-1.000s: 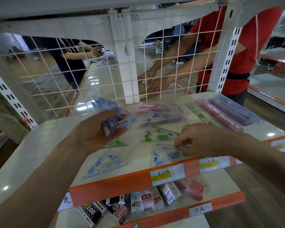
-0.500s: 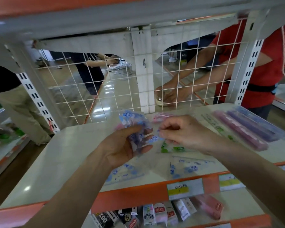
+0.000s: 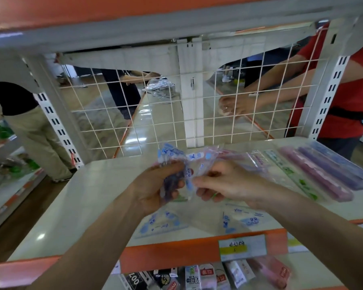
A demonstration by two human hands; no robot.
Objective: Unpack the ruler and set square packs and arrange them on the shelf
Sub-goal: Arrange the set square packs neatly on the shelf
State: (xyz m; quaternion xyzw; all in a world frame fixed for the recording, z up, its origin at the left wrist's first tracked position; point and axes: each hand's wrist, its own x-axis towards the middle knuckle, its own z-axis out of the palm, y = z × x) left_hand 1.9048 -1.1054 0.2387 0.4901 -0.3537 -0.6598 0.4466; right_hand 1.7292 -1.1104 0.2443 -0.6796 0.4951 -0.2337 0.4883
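While crinkled, glossy clear packs [image 3: 176, 164] in hands [image 3: 155, 185].

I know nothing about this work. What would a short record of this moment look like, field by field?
left hand: grips a bundle of blue-printed packs
right hand: fingers pinch one pack at the bundle's edge
shelf: white, orange front strip
lying on shelf: two blue set square packs near the front, long ruler packs at right
behind: wire grid, other people beyond it
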